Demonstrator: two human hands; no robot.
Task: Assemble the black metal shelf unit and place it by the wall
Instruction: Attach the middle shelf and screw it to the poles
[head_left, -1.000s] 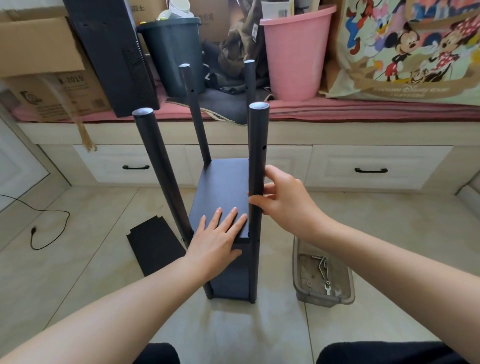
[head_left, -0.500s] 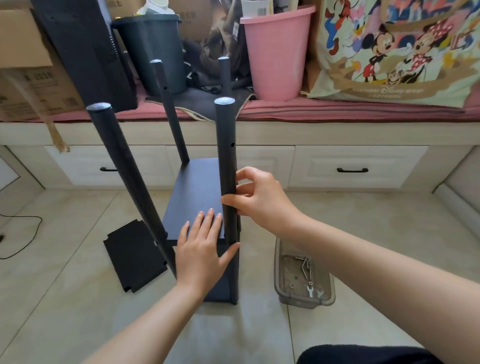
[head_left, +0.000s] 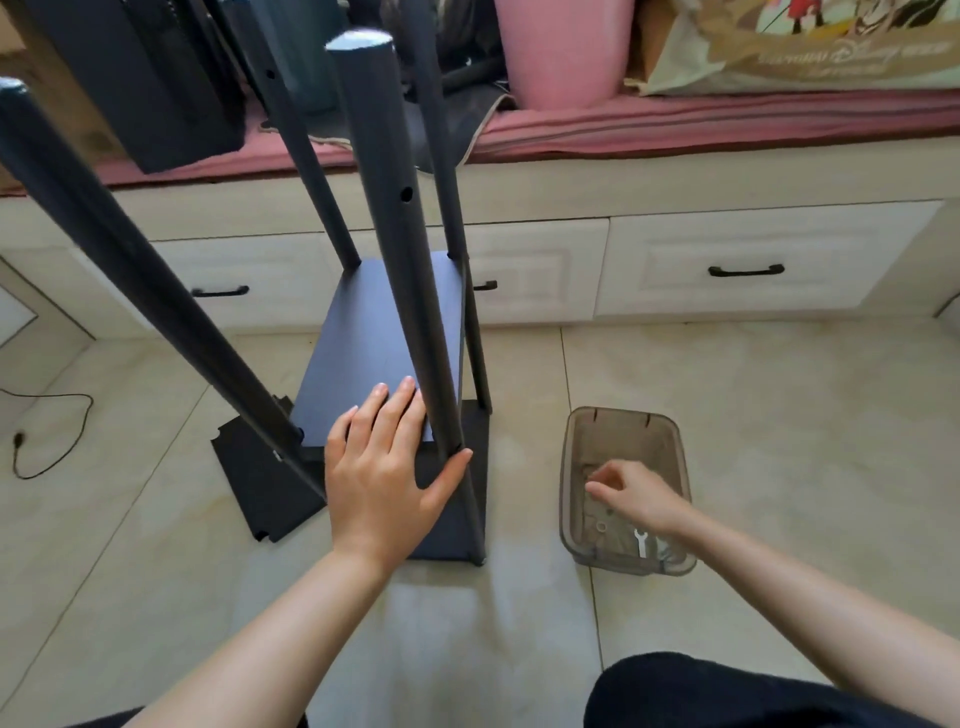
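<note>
Black metal is filling the middle of the frame: the half-built shelf unit is standing on the tiled floor, its four poles rising toward the top edge. The left hand is lying flat on the upper shelf panel, fingers straight and together, thumb spread out and touching the nearest pole at its right. Nothing is being held in that grip; it is only pressing down on the panel.

At lower right, the right hand is reaching into a clear plastic tray that is sitting on the floor just beside the unit. Its fingers are curling downward, thumb and forefinger drawn close, but I cannot tell whether that grip is pinching anything. A small white wrench is lying near the tray's front wall.

At lower left, a spare black panel is lying flat on the floor, partly behind the unit. Along the top, a pink bucket is sitting on a cushioned window bench with white drawers below it.
</note>
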